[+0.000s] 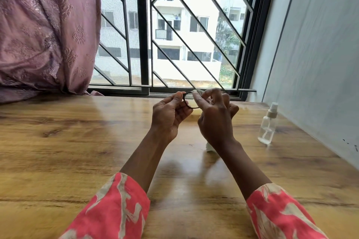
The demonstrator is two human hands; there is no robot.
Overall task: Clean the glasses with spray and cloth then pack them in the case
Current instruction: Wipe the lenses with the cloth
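Dark-framed glasses (186,103) are held up above the wooden table (77,141), between both hands. My left hand (169,114) pinches the frame's left side. My right hand (213,116) presses a pale cloth (197,92) against the right lens, and most of that lens is hidden by fingers and cloth. A loose end of the cloth (209,147) hangs below my right wrist. A small clear spray bottle (267,124) with a white nozzle stands upright on the table to the right of my hands. No case is in view.
A barred window (174,35) runs along the table's far edge. A mauve patterned curtain (44,31) hangs at the far left and rests on the table. A grey wall (320,54) borders the table's right side.
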